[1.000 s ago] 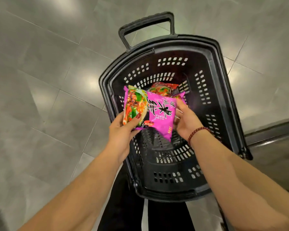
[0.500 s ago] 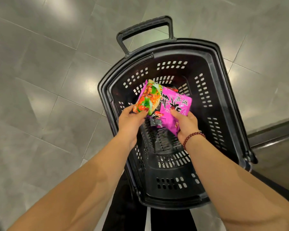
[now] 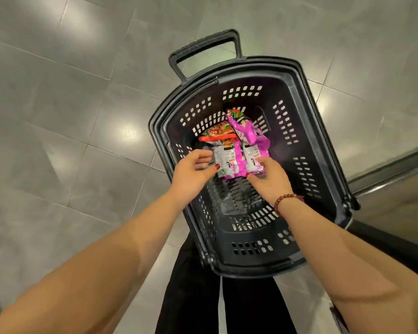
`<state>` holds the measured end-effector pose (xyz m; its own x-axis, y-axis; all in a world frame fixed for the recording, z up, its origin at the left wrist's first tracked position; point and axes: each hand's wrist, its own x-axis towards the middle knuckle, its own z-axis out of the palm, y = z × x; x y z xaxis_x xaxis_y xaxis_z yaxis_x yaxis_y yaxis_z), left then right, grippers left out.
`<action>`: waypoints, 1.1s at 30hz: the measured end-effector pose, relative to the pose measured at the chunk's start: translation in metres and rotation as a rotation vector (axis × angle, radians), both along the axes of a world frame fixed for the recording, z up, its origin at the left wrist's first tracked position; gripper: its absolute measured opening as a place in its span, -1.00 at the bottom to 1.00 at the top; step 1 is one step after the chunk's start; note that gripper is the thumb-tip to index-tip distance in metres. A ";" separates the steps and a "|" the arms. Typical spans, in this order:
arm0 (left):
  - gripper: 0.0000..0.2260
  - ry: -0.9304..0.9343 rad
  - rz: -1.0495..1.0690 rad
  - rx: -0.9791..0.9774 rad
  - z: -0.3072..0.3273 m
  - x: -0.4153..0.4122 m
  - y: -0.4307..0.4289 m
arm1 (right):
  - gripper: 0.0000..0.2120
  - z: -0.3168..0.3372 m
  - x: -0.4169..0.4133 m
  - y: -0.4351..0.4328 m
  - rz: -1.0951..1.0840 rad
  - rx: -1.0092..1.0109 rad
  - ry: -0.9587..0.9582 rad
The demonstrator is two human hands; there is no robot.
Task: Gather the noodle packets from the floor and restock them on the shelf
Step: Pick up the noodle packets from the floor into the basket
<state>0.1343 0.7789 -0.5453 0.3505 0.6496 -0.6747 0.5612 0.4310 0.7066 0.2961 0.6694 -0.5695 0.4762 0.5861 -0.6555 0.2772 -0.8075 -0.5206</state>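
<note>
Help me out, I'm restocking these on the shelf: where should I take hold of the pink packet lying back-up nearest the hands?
Probably best to pinch the near short edge of the pink packet, coming down from the person's side. It lies flat, back up, in the basket; that edge is free, while its far end meets the other packets.

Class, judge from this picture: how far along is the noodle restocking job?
Done: several noodle packets lie in the black basket. In hand: a pink packet lies at the fingertips of the open left hand and the right hand, whose grip is unclear. Left: no shelf is in view, so shelving looks not yet started.
</note>
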 end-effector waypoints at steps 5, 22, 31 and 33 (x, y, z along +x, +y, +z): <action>-0.60 0.145 -0.539 0.346 0.025 -0.012 0.000 | -0.55 0.044 -0.002 -0.009 0.187 0.003 -0.256; -0.50 0.017 -1.665 0.736 0.170 0.021 -0.105 | -0.50 0.197 -0.070 -0.204 -0.128 -0.163 -0.447; -0.48 -0.089 -1.957 0.857 0.214 0.027 -0.258 | -0.44 0.236 -0.155 -0.377 -0.605 -0.245 -0.425; -0.49 -0.098 -1.976 0.864 0.220 0.018 -0.301 | -0.45 0.240 -0.181 -0.424 -0.696 -0.253 -0.431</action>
